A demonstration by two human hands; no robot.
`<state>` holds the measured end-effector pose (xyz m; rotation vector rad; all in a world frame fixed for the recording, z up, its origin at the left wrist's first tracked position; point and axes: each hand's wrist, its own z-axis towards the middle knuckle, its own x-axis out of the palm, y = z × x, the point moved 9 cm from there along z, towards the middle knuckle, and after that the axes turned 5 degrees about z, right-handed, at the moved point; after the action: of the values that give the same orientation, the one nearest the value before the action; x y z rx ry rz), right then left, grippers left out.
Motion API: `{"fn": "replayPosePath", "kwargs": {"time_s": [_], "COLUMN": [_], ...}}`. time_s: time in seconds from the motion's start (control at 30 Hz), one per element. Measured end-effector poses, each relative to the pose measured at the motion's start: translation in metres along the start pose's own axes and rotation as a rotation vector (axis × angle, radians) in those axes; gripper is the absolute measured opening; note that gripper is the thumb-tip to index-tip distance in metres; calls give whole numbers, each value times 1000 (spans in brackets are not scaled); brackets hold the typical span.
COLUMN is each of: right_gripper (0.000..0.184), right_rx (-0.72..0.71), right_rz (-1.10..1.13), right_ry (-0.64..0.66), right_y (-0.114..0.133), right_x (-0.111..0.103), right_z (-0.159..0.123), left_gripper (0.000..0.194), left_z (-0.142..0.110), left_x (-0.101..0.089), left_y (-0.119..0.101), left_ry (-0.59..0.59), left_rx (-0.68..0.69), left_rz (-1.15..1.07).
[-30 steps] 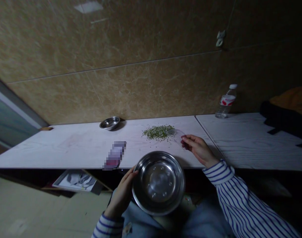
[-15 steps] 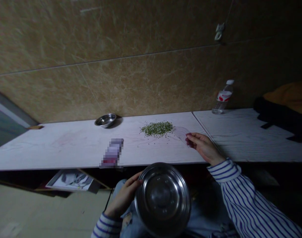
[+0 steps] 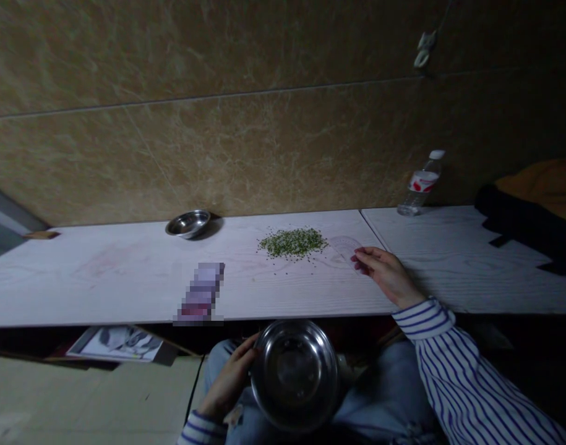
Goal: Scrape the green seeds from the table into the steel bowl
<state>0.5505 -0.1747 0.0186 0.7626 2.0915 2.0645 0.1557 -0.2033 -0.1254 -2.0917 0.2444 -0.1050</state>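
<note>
My left hand (image 3: 235, 378) grips the left rim of a large steel bowl (image 3: 294, 376), held below the table's front edge over my lap. Its inside looks bare apart from a few small specks or reflections. Between the thumb and fingers of my right hand (image 3: 385, 272) is a clear plastic protractor (image 3: 345, 248), held just above or on the tabletop; I cannot tell which. The protractor's far edge comes close to the right side of a spread pile of small green beans (image 3: 293, 243) on the white table (image 3: 250, 290). A few loose beans lie around the pile.
A small steel bowl (image 3: 188, 224) stands by the wall at the left. Nearer the edge lies a blurred-out flat purple item (image 3: 201, 293). A water bottle (image 3: 420, 184) and a dark and orange bag or garment (image 3: 533, 204) are at the right. An open drawer (image 3: 118, 343) sits under the table.
The large bowl in my left hand sits a little lower in view and further under the table edge. My right hand with the protractor has barely moved; the view has shifted slightly.
</note>
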Motion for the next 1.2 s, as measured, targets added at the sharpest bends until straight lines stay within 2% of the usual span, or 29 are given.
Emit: {"fn": "replayPosePath", "kwargs": {"time_s": [0.1,0.17,0.37,0.57,0.7,0.93,1.07,1.2], "right_gripper": [44,43,45,45,44,46,47,39], "right_rx": [4,4,-8,-41,-106,-232,-239,-214], "right_rz": [-8,-17,-71,-230,-325,-383,-384,-397], "right_ry": [-15,-15,25,113,99,68,9,-29], "right_y": [-2,-4,-6,-1,7,15,14,13], "right_x": [-7,-8,4,14,8,-8,-25,-36], "right_z": [5,9,23,42,49,48,50,58], "left_gripper": [58,55,54,54,47,51,50,44], "left_z": [4,5,2,-2,-2,-4,0,7], "left_x": [14,16,9,11,16,20,19,19], "left_y": [5,7,18,9,4,1,5,10], "left_ry": [88,88,10,-120,-173,-213,-220,-233], "left_rx": [-46,-34,-67,-61,-35,21,28,61], "left_rz": [-133,-162,-174,-181,-168,-157,-144,-152]}}
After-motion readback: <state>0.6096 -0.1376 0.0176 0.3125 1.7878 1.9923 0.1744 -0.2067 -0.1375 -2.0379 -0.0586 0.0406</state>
